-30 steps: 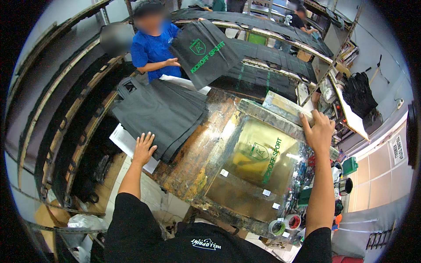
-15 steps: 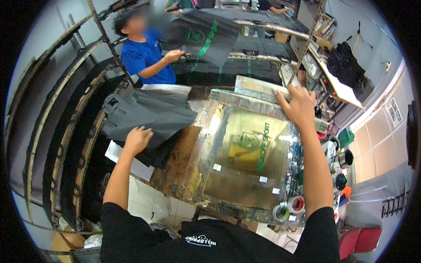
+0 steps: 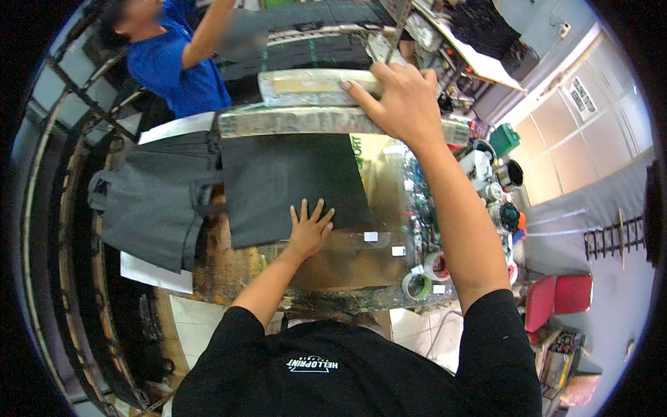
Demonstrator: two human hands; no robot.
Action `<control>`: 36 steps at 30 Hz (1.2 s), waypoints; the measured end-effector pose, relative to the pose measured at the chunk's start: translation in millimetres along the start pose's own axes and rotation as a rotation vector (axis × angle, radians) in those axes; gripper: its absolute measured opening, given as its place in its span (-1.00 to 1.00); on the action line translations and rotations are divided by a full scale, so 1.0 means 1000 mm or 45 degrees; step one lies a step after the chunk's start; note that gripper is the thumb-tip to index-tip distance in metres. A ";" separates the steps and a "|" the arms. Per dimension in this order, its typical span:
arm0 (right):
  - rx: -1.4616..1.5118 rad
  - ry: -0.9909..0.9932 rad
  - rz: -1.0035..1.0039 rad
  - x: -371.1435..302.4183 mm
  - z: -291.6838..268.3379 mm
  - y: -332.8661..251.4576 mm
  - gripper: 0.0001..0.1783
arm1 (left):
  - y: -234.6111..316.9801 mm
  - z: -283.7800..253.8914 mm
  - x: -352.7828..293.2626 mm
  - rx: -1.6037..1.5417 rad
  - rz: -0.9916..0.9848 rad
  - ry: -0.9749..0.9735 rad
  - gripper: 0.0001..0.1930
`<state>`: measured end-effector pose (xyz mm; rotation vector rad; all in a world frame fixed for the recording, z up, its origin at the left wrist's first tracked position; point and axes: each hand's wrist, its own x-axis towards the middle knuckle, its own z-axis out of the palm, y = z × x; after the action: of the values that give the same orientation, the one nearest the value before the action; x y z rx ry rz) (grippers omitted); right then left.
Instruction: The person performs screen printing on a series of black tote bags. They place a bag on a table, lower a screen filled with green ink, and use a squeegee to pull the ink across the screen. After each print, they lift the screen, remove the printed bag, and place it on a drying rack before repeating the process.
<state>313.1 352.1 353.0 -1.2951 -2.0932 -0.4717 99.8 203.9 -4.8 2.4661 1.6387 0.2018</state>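
A black fabric piece (image 3: pixel 292 184) lies flat on the stained printing board (image 3: pixel 347 263). My left hand (image 3: pixel 310 226) rests open on its near edge, fingers spread. My right hand (image 3: pixel 397 103) reaches far forward and grips the taped edge of a raised screen frame (image 3: pixel 306 121) above the board's far side. A pile of dark grey bags (image 3: pixel 149 201) sits to the left of the board on white paper (image 3: pixel 154 272).
A person in a blue shirt (image 3: pixel 174 66) stands across the table with one arm raised. Tape rolls (image 3: pixel 418 285) lie at the board's right corner, ink tins (image 3: pixel 511 175) further right. A red stool (image 3: pixel 557 300) stands on the floor at right. Racks curve along the left.
My left hand left the grey pile and now lies on a black fabric piece covering the board, which was bare before. My right hand stays on the screen frame. The other person raised an arm.
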 end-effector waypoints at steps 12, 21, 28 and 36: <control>-0.055 0.094 -0.055 0.001 0.008 0.007 -0.27 | 0.075 0.029 0.054 -0.055 0.250 0.113 -0.45; -0.124 0.013 -0.056 0.002 0.006 0.001 -0.23 | 0.088 0.033 0.036 -0.141 0.247 0.195 -0.41; -0.138 -0.066 -0.032 -0.003 0.000 0.004 -0.24 | 0.096 0.016 -0.014 -0.196 0.116 0.128 -0.19; -0.124 0.093 -0.078 -0.014 0.011 -0.001 -0.31 | 0.052 -0.115 -0.012 -1.099 -0.155 0.371 -0.05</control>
<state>313.1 348.4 335.6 -1.2512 -2.0762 -0.6456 118.0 181.1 118.3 1.7209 1.3619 1.0398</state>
